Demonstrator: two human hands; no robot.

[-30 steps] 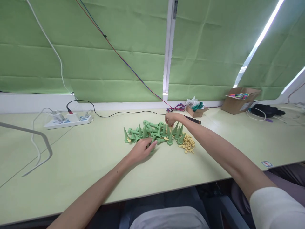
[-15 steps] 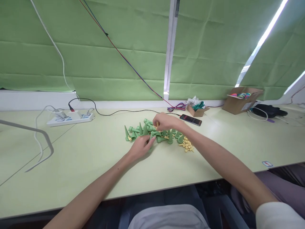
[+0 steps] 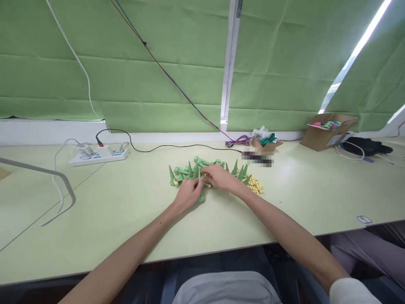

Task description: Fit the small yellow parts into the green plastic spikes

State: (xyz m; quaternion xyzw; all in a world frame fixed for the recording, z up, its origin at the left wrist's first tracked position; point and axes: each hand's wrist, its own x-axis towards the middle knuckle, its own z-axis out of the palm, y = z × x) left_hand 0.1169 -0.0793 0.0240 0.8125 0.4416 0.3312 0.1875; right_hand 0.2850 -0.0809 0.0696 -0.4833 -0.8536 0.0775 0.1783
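Note:
A pile of green plastic cone spikes (image 3: 190,169) lies on the table, some standing point up and others on their sides. My left hand (image 3: 187,193) is closed on one green spike (image 3: 201,197) at the near side of the pile. Right against it, my right hand (image 3: 219,176) pinches a small yellow plastic piece, mostly hidden by the fingers, at the upper part of that spike. Many small yellow pieces (image 3: 255,185) form a heap to the right of the spikes. Another yellow piece (image 3: 175,182) lies at the pile's left end.
At the back left sits a white power strip (image 3: 99,156) with plugs and cables. A pixelated dark object (image 3: 257,158) lies behind the heap, near a small open carton (image 3: 267,146). A larger cardboard box (image 3: 325,135) stands far right. Grey metal tubing (image 3: 65,181) crosses the left.
My right hand has come down and toward me from above the pile, bringing the yellow piece to the spike in my left hand. The view has shifted slightly left.

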